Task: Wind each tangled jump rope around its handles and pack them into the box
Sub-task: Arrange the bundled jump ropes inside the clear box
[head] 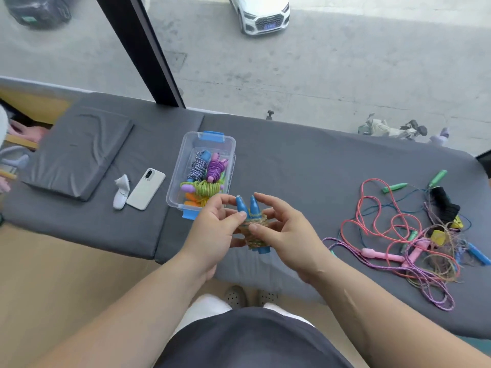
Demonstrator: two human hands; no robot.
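Note:
Between both hands I hold a blue-handled jump rope [252, 208], its multicoloured cord wound around the two handles. My left hand [215, 229] grips the bundle from the left, thumb across the cord. My right hand [285, 231] pinches it from the right, upper fingers spread. Just beyond stands the clear plastic box [186, 152] with blue latches, holding several wound ropes: purple, green, orange and a striped one. To the right lies a tangled pile of ropes [406, 237] with pink, green, blue and yellow handles.
All of this rests on a grey padded bench [305, 160]. A white phone [146, 188] and a small white device [121, 191] lie left of the box, beside a grey folded cushion [79, 150]. A window with a dark frame post [143, 49] runs behind the bench.

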